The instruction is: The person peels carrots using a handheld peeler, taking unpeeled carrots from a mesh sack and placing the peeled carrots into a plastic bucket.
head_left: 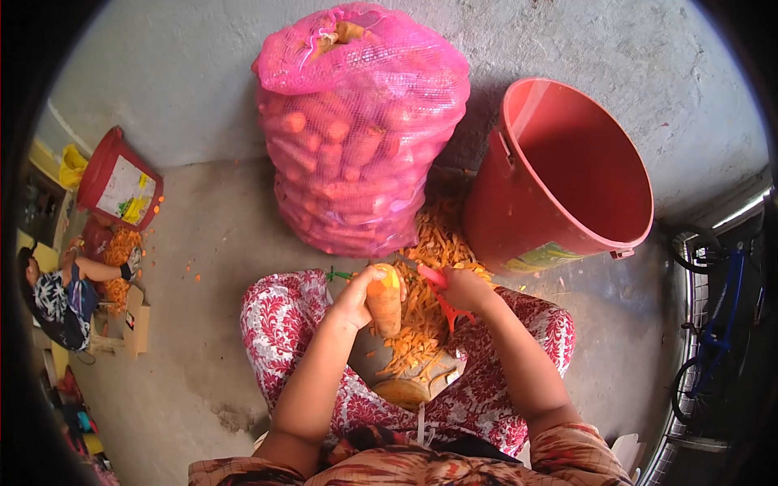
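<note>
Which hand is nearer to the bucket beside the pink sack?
Right. The right hand, gripping a red handle, is close in front of the bucket; the left hand, holding a carrot, is farther left.

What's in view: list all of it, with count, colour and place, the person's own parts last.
Carrot: 1, orange, in the left hand
Tool: 1, red-handled, in the right hand
Peelings: uncounted, orange, on the floor between the legs
Mesh bag: 1, pink, full of carrots, against the wall
Large bucket: 1, red, right of the bag
Small bucket: 1, red, far left
Other person: 1, dark patterned top, far left
Other peelings: uncounted, orange, by that person
Box: 1, brown, beside them
Bicycle: 1, blue, far right
Wall: grey, behind
Floor: grey, below
Trousers: red-white, on the legs
Left hand: 1, bare, around the carrot
Right hand: 1, bare, gripping the tool
</note>
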The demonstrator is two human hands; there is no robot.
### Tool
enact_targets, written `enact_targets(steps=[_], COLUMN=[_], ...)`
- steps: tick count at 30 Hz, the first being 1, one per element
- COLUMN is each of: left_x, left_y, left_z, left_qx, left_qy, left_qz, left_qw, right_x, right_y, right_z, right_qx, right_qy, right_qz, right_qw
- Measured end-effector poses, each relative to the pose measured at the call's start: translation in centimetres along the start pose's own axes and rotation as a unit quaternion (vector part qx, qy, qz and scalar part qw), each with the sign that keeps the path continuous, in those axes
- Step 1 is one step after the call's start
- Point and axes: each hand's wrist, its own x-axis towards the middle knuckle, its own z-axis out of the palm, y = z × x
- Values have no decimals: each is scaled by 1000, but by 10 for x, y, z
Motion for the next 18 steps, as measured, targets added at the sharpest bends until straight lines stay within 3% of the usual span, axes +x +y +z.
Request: enact_targets(steps=[3, 9, 15, 18], left_x=[2, 3, 3, -5], left_y=[-1, 0, 10, 18], left_z=[-7, -7, 1, 1], left_qx=[42, 1, -249, -291], left_qy=[-17, 15, 105, 72], left_qz=[-6, -9, 125, 176], left_qw=[999, 1000, 955, 938], right_x=[0, 5, 10, 11], right_y=[-1, 0, 5, 5], right_z=[-1, 4, 11, 10], right_qx=[0, 0, 18, 16], right_qy=[-4, 1, 16, 12], right_qz=[0, 0, -22, -23], right_qw=[1000, 1000, 999, 1000])
